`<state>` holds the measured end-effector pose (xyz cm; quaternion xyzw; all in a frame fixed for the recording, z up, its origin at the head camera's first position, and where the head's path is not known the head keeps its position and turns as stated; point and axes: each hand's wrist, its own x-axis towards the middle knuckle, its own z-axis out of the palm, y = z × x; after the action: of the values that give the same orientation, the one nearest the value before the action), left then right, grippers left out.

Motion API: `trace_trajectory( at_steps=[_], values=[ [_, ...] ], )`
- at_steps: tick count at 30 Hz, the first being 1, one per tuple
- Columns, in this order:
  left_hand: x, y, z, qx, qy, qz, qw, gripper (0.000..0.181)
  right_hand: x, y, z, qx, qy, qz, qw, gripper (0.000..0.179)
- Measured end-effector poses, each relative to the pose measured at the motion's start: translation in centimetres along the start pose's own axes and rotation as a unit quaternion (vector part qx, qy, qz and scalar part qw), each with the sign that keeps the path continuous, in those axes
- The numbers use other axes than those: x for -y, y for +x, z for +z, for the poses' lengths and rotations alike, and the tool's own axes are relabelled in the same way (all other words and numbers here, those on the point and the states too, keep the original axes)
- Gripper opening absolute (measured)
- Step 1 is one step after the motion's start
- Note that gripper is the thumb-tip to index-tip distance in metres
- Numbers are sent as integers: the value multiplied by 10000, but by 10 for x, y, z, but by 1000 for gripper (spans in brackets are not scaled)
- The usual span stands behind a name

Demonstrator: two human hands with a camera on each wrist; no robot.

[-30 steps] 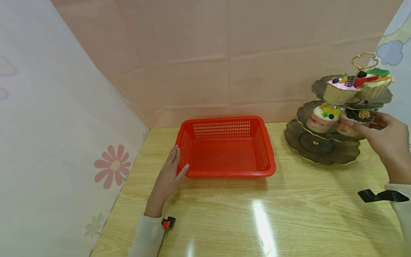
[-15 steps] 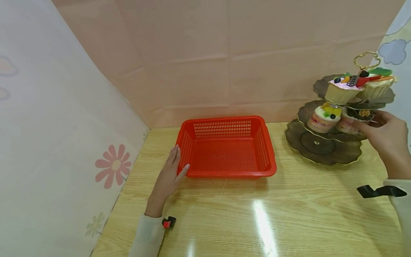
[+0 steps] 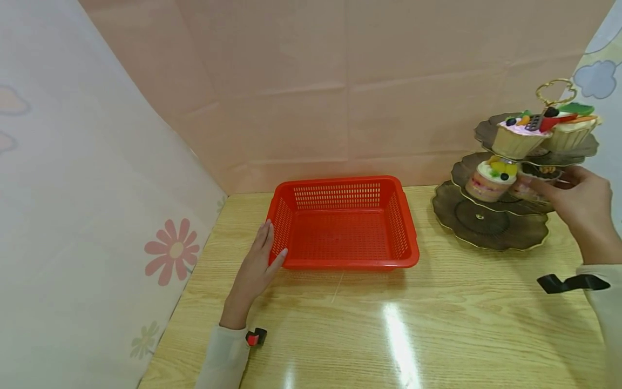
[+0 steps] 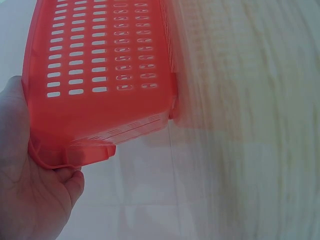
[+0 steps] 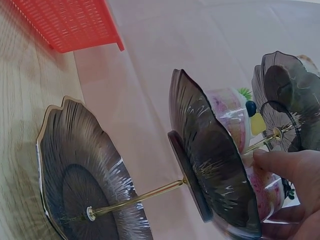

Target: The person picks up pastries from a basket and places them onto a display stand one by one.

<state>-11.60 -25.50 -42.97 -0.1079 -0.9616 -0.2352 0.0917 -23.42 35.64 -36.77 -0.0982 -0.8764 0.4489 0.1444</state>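
Observation:
My left hand [image 3: 252,267] holds the near left corner of a red plastic basket [image 3: 350,263], with its fingers hooked round the rim [image 4: 50,159] in the left wrist view. At the right, my right hand [image 3: 585,205] pinches a dessert cup [image 3: 527,189] with a dark, walnut-like topping, on the middle tier of a three-tier cake stand [image 3: 491,227]. The right wrist view shows the fingers round that cup's pink side [image 5: 265,192]. Another dessert cup [image 3: 489,181], topped with cream and fruit, sits left of it. Whether the pinched cup touches its plate is unclear.
Two cream-topped cupcakes, a pink one [image 3: 522,138] and a white one [image 3: 573,129], stand on the top tier, close above my right hand. A gold ring handle [image 3: 556,92] rises there. The wooden table [image 3: 340,329] reaches toward me.
My right hand has shifted slightly left with its hold on the cup, and less of the walnut-like topping shows beneath the top tier. The left hand and basket stay put.

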Motion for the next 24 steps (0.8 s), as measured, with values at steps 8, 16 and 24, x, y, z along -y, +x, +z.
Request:
trace_trajectory(
  at_steps=[8, 16, 24],
  values=[
    [0, -1, 0, 27, -20, -19, 10000, 76, 0, 3, 2, 107, 47, -15, 9999, 73],
    [0, 0, -3, 24, 95, 45, 9999, 77, 2, 5, -2, 271, 412, -230, 9985, 73],
    [0, -1, -3, 82, 122, 56, 9999, 77, 0, 6, -4, 371, 372, -411, 9978, 73]
  ],
)
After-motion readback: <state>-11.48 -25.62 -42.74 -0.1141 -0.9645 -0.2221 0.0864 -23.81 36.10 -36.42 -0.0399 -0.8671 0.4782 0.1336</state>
